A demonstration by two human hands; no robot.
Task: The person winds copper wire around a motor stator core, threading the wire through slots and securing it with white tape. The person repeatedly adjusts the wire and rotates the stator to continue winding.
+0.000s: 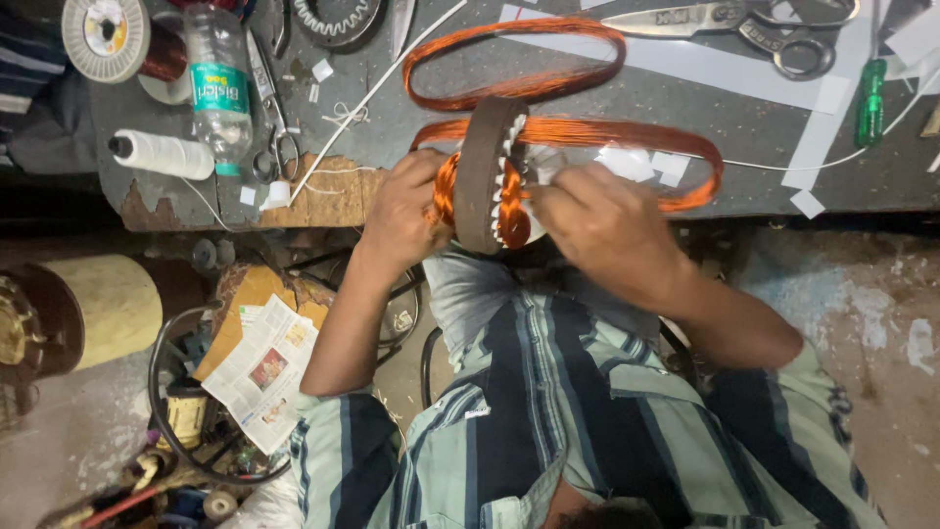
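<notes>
Left hand (403, 211): clasps stator (487, 176), edge-up | right hand (599, 223): fingers pinched on copper coil (627, 137) at slots | risk: loose loop snags, wire kinks; paper liners (641, 165) may slip.

Clear plastic water bottle (217, 83) and a white thread spool (162, 154) sit on the grey bench. Big steel scissors (744, 24) top right. A folded newspaper (264, 367) lies on the floor.

Copper coils crowding the bench edge beyond the grip

Loose copper coils (568, 132) are lying just past the held stator ring (487, 176), blocking the far side; scissors (729, 20) are sitting farther beyond, while a plastic bottle (217, 83) and thread spool (162, 154) are standing off left, leaving bare bench (862, 181) to the right.
</notes>
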